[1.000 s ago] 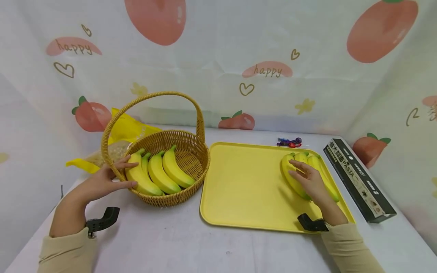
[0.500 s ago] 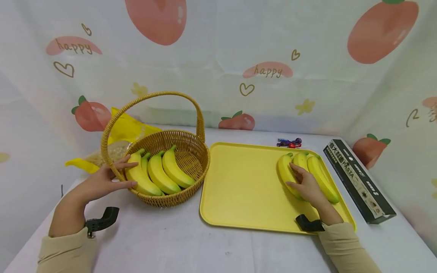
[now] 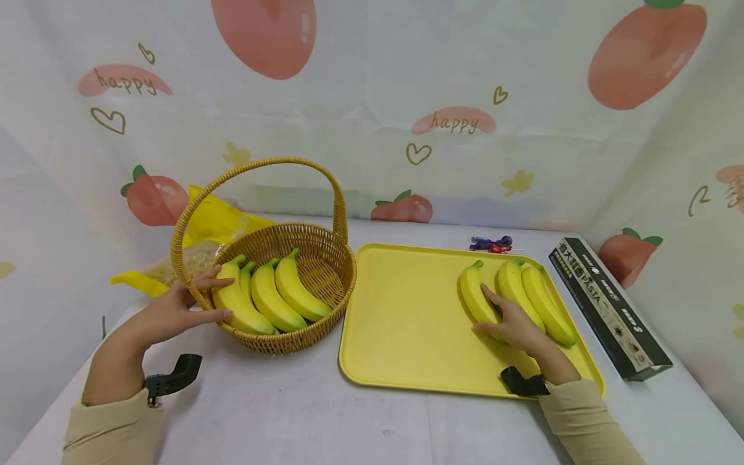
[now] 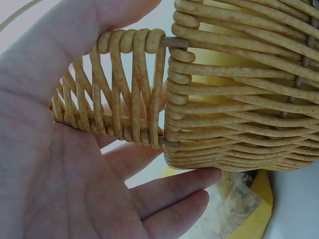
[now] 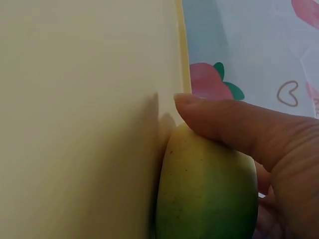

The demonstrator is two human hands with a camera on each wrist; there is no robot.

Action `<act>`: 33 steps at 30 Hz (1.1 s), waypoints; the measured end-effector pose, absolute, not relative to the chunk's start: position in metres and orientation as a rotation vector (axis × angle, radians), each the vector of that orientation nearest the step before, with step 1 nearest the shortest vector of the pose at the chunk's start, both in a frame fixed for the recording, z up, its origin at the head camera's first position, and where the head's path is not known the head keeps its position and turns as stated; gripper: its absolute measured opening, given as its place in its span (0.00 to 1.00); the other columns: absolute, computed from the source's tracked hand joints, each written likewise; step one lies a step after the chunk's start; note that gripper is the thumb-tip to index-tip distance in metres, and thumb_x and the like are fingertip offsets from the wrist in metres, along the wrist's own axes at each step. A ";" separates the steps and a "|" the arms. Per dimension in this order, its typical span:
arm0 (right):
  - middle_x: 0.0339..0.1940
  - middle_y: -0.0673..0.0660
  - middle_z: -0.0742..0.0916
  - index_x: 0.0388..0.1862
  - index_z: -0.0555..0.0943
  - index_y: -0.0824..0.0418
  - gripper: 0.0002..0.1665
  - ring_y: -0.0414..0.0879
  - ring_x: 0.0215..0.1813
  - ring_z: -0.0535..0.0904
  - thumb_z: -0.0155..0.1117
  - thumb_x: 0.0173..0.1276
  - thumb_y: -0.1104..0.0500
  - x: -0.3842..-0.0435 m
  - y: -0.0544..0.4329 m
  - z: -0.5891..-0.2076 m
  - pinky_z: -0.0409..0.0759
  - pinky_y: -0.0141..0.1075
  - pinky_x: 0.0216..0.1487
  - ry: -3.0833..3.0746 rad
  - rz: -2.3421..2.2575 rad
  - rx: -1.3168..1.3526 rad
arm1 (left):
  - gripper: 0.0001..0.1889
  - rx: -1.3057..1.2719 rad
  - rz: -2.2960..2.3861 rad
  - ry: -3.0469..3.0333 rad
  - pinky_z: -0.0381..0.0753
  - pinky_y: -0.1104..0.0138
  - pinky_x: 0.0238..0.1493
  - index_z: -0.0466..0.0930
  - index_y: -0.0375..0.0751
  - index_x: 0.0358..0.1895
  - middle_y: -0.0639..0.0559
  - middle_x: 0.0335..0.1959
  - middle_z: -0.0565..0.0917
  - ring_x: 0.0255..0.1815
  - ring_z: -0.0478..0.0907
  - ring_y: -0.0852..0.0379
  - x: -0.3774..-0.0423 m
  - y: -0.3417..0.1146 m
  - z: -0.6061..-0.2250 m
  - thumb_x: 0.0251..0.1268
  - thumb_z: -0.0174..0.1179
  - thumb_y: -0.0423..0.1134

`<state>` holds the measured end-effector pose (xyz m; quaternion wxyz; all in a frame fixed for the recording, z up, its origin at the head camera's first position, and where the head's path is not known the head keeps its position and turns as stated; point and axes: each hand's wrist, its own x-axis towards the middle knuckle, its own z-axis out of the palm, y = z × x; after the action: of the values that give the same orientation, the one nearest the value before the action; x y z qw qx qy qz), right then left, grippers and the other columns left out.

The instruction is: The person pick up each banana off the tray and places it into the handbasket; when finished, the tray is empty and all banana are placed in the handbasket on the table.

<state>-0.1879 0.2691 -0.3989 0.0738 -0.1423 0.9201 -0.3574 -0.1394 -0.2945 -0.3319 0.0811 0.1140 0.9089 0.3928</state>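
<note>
My left hand (image 3: 177, 310) is at the left side of the wicker basket (image 3: 316, 330), holding the foot of its tall handle (image 4: 127, 92). In the left wrist view the handle passes between thumb and fingers. Inside the basket several bananas (image 3: 274, 297) lie side by side. On the yellow tray (image 3: 407, 310) my right hand (image 3: 514, 328) grips the leftmost of three bananas, the thumb on its near side. That banana (image 3: 473, 292) lies close over the tray, and its greenish end (image 5: 209, 194) fills the lower right wrist view. Two more bananas (image 3: 514, 287) rest just right of it.
A black pasta box (image 3: 607, 310) lies along the tray's right side. Small wrapped lollipops (image 3: 493, 244) sit behind the tray. Behind the basket is a yellow bag (image 3: 217, 219) with a see-through part. A printed cloth (image 3: 372, 161) hangs at the back.
My right hand has taken hold of the leftmost banana on the tray and moved it left, opening a gap from the other two. My left hand has stayed at the basket.
</note>
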 end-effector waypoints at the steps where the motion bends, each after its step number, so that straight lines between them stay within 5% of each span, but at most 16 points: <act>1: 0.71 0.74 0.58 0.73 0.49 0.70 0.50 0.69 0.71 0.53 0.65 0.61 0.54 -0.188 0.269 -0.400 0.60 0.60 0.65 2.764 -1.064 -0.431 | 0.32 0.341 1.173 2.718 0.59 0.33 0.57 0.65 0.37 0.66 0.30 0.73 0.45 0.68 0.48 0.24 -0.140 -0.295 -0.332 0.59 0.63 0.42; 21: 0.73 0.71 0.57 0.72 0.49 0.71 0.47 0.67 0.72 0.51 0.63 0.63 0.57 -0.187 0.258 -0.383 0.56 0.59 0.66 2.747 -1.085 -0.550 | 0.33 0.341 1.187 2.692 0.62 0.33 0.56 0.62 0.37 0.68 0.31 0.74 0.43 0.67 0.51 0.23 -0.140 -0.295 -0.335 0.60 0.62 0.42; 33: 0.73 0.69 0.56 0.73 0.48 0.68 0.45 0.65 0.72 0.55 0.61 0.65 0.60 -0.194 0.240 -0.367 0.63 0.56 0.64 2.693 -1.101 -0.662 | 0.33 0.358 1.205 2.691 0.63 0.34 0.56 0.63 0.36 0.67 0.31 0.74 0.43 0.67 0.51 0.23 -0.140 -0.295 -0.334 0.60 0.62 0.41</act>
<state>-0.1941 0.2395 -0.3671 0.0790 -0.2213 0.8997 -0.3678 -0.1400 -0.2948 -0.3341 0.0857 0.1201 0.9027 0.4042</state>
